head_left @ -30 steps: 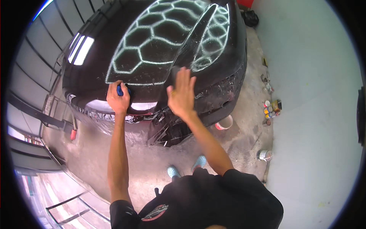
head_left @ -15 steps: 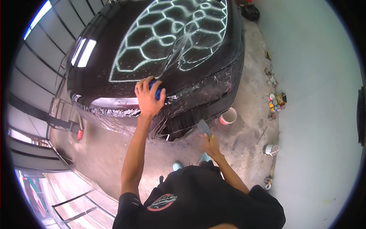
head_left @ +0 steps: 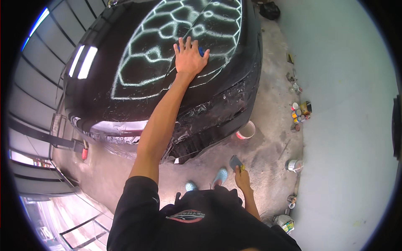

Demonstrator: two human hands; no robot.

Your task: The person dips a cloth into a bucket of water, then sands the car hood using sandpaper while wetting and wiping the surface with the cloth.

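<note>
My left hand [head_left: 190, 62] presses a blue pad [head_left: 201, 51] down on the glossy black car hood [head_left: 90, 98], fingers spread over the pad and hiding most of it. Pale glowing lines in a honeycomb pattern [head_left: 136, 97] cover the hood's middle, and the hand lies across its lower part. Below the hood edge, crinkled plastic film [head_left: 209, 109] covers the car's front. Lower and to the right, my right hand [head_left: 242, 178] is closed around a flat grey scraper-like tool [head_left: 235, 162], held above the floor and away from the car.
A white bucket [head_left: 246, 130] with red on its side stands by the car's front corner. Several small cans [head_left: 296, 113] and a larger paint can [head_left: 294, 165] line the right wall [head_left: 343, 125]. A black bag [head_left: 270, 11] lies farther back. Metal framing [head_left: 42, 134] runs along the left.
My left hand has moved forward and right with the blue pad, from the hood's front edge onto the pattern. My right hand has dropped slightly toward me with the grey tool.
</note>
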